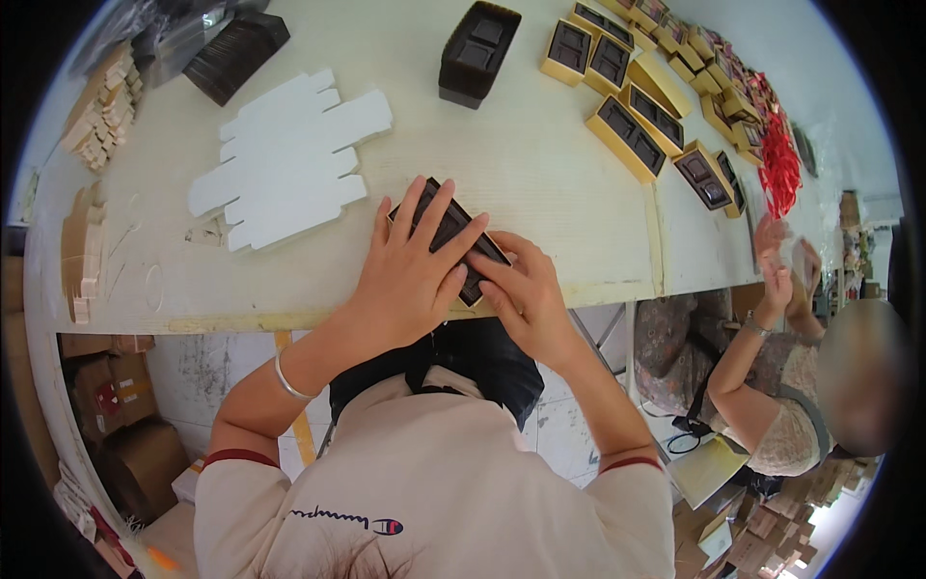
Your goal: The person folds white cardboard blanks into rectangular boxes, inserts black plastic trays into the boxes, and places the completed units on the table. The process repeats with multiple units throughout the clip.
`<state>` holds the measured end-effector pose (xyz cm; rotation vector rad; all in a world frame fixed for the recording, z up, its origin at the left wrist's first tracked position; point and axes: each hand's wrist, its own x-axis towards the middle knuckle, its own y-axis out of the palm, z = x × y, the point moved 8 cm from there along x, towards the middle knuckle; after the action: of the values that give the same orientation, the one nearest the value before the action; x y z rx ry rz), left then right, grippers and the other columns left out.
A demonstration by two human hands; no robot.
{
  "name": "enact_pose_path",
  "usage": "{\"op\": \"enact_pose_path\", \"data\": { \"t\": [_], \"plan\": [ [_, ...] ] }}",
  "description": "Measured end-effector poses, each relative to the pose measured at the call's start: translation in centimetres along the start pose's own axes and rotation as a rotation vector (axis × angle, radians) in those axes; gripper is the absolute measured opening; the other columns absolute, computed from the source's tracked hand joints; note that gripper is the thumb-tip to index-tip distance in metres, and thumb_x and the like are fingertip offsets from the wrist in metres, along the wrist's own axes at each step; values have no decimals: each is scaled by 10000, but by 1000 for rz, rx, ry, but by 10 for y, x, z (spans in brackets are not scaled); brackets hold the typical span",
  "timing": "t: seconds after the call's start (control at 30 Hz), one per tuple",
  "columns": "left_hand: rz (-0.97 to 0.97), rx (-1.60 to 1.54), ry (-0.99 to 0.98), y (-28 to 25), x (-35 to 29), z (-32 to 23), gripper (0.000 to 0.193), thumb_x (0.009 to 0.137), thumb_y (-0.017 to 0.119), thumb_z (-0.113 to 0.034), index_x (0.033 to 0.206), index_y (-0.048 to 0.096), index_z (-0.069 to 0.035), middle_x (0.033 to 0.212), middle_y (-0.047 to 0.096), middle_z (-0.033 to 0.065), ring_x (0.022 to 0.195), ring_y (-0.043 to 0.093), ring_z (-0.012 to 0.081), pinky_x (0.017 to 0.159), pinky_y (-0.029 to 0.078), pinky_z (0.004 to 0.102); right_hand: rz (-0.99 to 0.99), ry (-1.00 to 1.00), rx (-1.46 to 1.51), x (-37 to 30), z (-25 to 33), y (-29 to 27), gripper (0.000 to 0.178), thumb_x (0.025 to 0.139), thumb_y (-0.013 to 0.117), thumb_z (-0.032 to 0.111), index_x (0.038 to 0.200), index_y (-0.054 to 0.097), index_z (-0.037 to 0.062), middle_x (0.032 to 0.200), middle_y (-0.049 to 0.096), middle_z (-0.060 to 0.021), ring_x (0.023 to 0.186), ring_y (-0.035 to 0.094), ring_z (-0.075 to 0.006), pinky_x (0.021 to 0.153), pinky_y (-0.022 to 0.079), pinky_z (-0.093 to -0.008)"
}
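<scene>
Close to the table's front edge lies a small oblong box with a black plastic insert [471, 289], set at a slant in front of me. My left hand [410, 265] rests over it, fingers spread and laid flat across the insert. At the box's right side, my right hand [521, 289] grips the edge, its thumb near the close corner and its fingers bent over the rim. The two hands hide much of the box. Beyond them stands a stack of black plastic inserts [480, 48]. To the left is a pile of flat white card blanks [289, 159].
Several gold boxes with black inserts [627, 135] stand at the right, with more piled behind. Red ribbon-like strands [779, 169] lie near a co-worker's hands [776, 261]. Another black stack [236, 58] and bundles of tan card pieces [85, 251] sit at the left.
</scene>
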<state>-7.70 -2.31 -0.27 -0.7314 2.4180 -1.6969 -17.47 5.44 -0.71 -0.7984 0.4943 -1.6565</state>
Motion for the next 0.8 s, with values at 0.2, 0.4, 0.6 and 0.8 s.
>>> {"op": "enact_pose_path", "data": {
  "t": [0.2, 0.4, 0.6, 0.8],
  "plan": [
    [-67, -475, -73, -16, -4, 13, 550, 900, 569, -259, 1411, 426, -114, 1490, 305, 175, 1399, 247, 373, 1123, 176, 568, -114, -81, -148, -7, 19, 6, 581, 704, 776, 257, 1212, 591, 46, 1289, 502, -217, 1119, 512, -371, 916, 384, -445],
    [-346, -63, -174, -84, -42, 67, 554, 785, 731, -253, 1269, 545, -58, 1360, 487, 140, 1295, 394, 372, 1083, 297, 481, -255, -171, -417, 17, -5, -83, 546, 647, 746, 187, 1159, 614, 51, 1145, 604, -161, 1027, 556, -313, 887, 419, -444],
    [-140, 89, -368, -98, -64, 125, 435, 710, 772, -193, 1082, 624, -20, 1180, 604, 131, 1085, 546, 327, 929, 446, 396, -474, -66, -669, 75, -50, -222, 596, 818, 740, 332, 1320, 540, 80, 1381, 447, -232, 1309, 408, -376, 1051, 353, -462],
    [-50, 51, -306, -103, -60, 129, 304, 755, 722, -107, 1035, 643, -21, 1035, 662, 148, 1001, 600, 326, 876, 482, 371, -243, -102, -432, 67, -23, -130, 497, 795, 743, 157, 1257, 584, 70, 1395, 460, -179, 1295, 429, -370, 1066, 352, -435]
  ]
}}
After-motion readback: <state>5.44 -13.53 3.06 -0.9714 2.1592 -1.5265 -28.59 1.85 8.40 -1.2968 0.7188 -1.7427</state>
